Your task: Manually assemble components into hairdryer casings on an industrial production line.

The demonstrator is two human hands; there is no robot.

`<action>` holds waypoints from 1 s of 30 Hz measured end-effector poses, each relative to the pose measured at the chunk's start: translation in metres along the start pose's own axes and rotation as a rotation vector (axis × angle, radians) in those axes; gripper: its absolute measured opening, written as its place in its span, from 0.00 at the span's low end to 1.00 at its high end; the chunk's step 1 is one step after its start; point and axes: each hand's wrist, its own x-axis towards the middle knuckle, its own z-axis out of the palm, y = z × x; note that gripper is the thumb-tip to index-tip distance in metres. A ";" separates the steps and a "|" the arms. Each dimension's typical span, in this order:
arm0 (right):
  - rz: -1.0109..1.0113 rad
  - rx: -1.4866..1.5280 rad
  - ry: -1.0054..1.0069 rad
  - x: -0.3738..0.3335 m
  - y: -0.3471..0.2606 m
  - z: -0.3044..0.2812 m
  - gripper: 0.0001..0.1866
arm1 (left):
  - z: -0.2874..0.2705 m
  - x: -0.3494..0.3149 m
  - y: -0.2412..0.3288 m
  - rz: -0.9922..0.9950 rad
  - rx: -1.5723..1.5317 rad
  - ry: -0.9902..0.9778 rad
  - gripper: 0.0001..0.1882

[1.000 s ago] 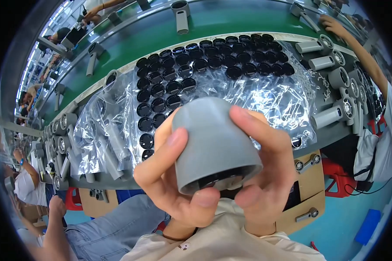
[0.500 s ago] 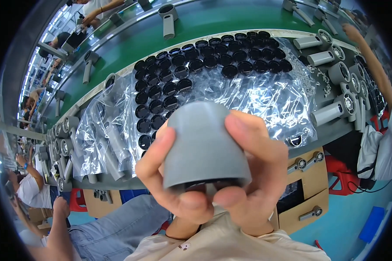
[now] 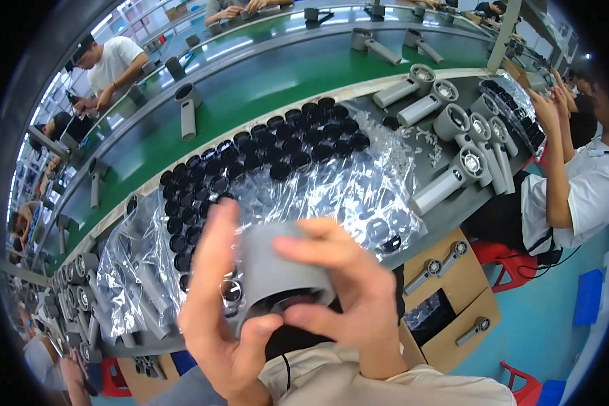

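A grey handheld-fan housing (image 3: 277, 260) is raised in front of me, its dark round opening facing down toward me. My right hand (image 3: 345, 284) grips it, with fingers over the outside and the thumb at the lower rim. My left hand (image 3: 216, 311) is beside its left wall, fingers stretched upward and blurred, thumb tip close to the rim. Whatever lies deep inside the opening is too dark to tell. Behind the housing, several black round caps (image 3: 252, 159) stand in rows on clear plastic sheeting (image 3: 318, 196) on the bench.
Grey fan bodies (image 3: 446, 179) lie at the bench's right, near small white pieces (image 3: 423, 145). More sit under a plastic bag (image 3: 132, 271) at left. A green conveyor (image 3: 250, 88) carries fan bodies beyond. A cardboard box (image 3: 470, 304) stands below right; co-workers (image 3: 568, 189) sit nearby.
The housing has moved lower and left in view and tilted. My left fingers have come off its wall and straightened, while my right hand keeps its grip. The head view has swung right.
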 end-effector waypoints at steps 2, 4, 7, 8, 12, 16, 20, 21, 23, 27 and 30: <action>-0.121 -0.048 0.200 0.001 -0.001 -0.005 0.36 | 0.004 0.004 0.014 0.127 0.067 0.261 0.32; -0.303 0.154 0.310 0.006 0.002 -0.006 0.34 | -0.040 -0.014 0.012 0.097 -0.251 -0.348 0.35; -0.224 0.102 0.347 0.005 0.015 -0.003 0.44 | -0.022 -0.017 0.005 -0.255 -0.341 -0.708 0.42; -0.257 0.174 0.278 0.010 0.008 0.011 0.44 | 0.001 -0.024 0.020 -0.319 -0.422 -0.223 0.48; -0.384 0.209 0.177 0.012 0.023 0.018 0.41 | 0.050 -0.007 0.003 -0.140 -0.899 0.278 0.40; -0.392 0.339 0.164 0.015 0.020 0.035 0.36 | 0.062 0.001 0.008 -0.358 -0.799 0.483 0.53; -0.274 0.351 0.251 0.008 0.013 0.044 0.32 | 0.067 -0.007 -0.002 -0.060 -0.799 0.563 0.43; -0.280 0.324 0.246 0.008 0.015 0.044 0.32 | 0.065 -0.007 -0.001 -0.082 -0.770 0.562 0.40; -0.296 0.255 0.247 0.007 0.023 0.037 0.32 | 0.066 -0.005 -0.010 -0.160 -0.761 0.505 0.38; -0.321 0.144 0.222 0.012 0.030 0.025 0.35 | 0.064 -0.001 -0.005 -0.273 -0.804 0.448 0.42; -0.363 0.027 0.188 0.013 0.031 0.023 0.38 | 0.058 0.001 -0.001 -0.285 -0.822 0.416 0.45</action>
